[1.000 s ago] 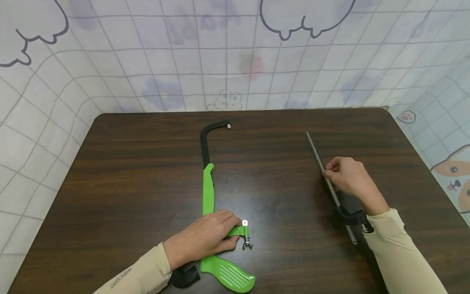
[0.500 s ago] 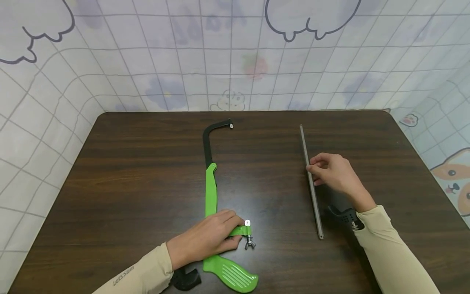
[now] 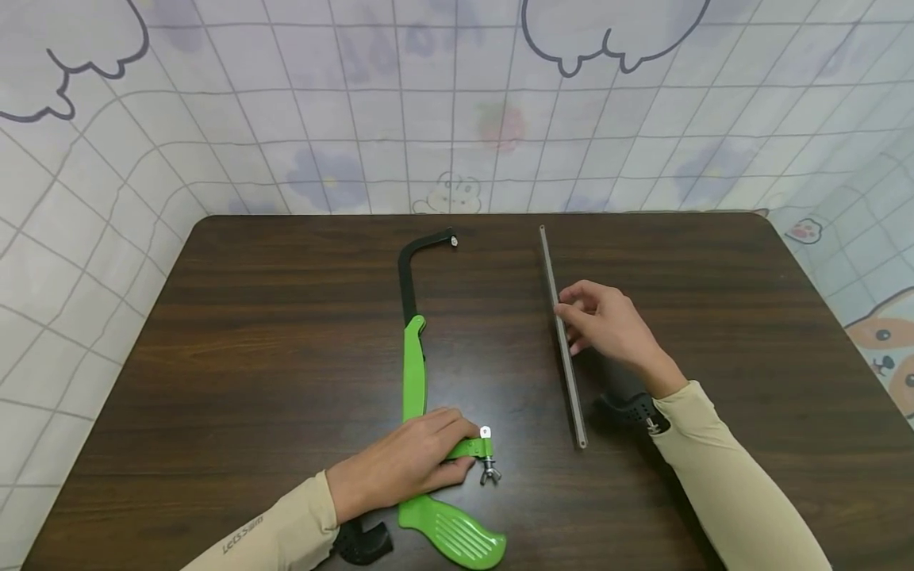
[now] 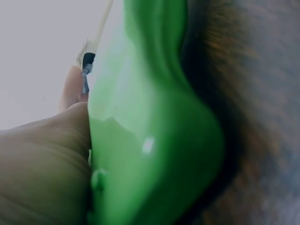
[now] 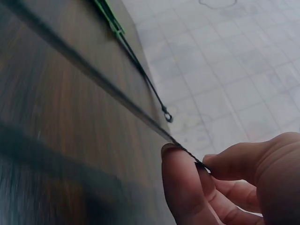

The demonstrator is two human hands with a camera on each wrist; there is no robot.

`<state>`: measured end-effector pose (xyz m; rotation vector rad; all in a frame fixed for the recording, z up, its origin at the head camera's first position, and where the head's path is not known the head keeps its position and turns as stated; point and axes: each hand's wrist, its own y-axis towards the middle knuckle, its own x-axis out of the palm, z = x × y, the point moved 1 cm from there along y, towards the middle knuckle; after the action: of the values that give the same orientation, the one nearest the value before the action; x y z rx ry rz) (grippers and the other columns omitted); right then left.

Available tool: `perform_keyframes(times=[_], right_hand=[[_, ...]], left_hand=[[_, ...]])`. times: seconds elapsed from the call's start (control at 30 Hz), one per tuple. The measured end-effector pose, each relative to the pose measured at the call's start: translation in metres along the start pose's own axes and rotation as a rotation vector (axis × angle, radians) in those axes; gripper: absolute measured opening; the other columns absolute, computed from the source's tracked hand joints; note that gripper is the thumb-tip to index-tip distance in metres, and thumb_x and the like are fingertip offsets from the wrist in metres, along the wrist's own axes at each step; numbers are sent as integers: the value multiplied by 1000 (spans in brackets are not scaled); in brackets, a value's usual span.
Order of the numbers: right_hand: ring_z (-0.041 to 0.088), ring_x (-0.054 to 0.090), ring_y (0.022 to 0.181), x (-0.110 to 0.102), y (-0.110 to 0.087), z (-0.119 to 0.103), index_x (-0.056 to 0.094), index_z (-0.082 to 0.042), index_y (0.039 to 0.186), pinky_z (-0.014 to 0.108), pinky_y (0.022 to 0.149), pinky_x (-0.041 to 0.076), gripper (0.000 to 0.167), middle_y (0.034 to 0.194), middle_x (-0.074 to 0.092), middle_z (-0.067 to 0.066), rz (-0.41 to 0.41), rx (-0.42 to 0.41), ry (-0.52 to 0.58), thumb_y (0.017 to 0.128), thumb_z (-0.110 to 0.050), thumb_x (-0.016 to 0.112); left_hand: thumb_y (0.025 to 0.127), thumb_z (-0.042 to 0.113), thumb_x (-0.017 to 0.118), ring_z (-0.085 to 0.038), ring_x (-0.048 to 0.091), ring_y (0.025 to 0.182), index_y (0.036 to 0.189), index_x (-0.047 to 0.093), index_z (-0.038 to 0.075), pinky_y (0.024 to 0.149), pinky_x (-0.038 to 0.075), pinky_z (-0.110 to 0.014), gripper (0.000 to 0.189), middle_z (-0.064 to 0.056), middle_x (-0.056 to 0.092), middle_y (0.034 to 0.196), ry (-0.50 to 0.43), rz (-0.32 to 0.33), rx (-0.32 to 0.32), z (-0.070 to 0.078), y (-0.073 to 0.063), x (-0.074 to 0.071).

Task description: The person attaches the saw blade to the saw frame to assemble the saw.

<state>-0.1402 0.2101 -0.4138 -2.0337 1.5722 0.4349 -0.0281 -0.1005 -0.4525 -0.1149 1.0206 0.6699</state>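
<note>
A hacksaw frame (image 3: 414, 369), green with a black front arm, lies lengthwise on the dark wooden table. My left hand (image 3: 410, 460) grips it just above the handle (image 3: 453, 531), beside the metal pin and wing nut (image 3: 489, 473). Seen from the left wrist, the green handle end (image 4: 154, 108) fills much of the view. To the right, my right hand (image 3: 607, 321) pinches a thin grey hacksaw blade (image 3: 571, 388) between thumb and fingers. The blade has a small hole at each end and runs roughly parallel to the frame. In the right wrist view the fingertips (image 5: 180, 176) meet at its edge.
The wooden table (image 3: 286, 317) ends at a back edge against a white gridded wall covering (image 3: 357, 111) with printed figures. Black wrist-camera straps (image 3: 631, 408) sit beneath both cuffs. The blade's far end is near the back edge.
My right hand has carried the hacksaw blade leftward and slightly away, toward the frame, and the blade has turned a little straighter. My left hand stays on the hacksaw frame.
</note>
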Motion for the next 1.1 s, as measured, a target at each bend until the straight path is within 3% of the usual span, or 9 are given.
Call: perform_keyframes(times=[0.2,0.57,1.1], right_hand=[[19,68,73,17,11,-13,59,-3,131,38,65,62,35,89,67,12,-41,-15,73,103,-23,62],[21,64,70,46,28,-30,59,-6,131,39,62,61,33,82,63,7,-120,-23,193,104,-24,60],[14,62,68,80,50,-46,61,-2,131,32,57,58,34,82,63,3,-160,-10,305,104,-22,60]], left_hand=[[102,21,62,-1,52,87,121,63,11,78,48,-13,22,6,64,106,3,19,-27,-1,-3,-1],[103,21,61,-1,49,84,123,62,14,75,46,-14,21,6,64,106,-100,-1,-83,-1,-3,-6],[103,20,61,0,48,81,120,62,12,72,41,-8,19,6,62,100,-44,62,-12,-4,-4,-1]])
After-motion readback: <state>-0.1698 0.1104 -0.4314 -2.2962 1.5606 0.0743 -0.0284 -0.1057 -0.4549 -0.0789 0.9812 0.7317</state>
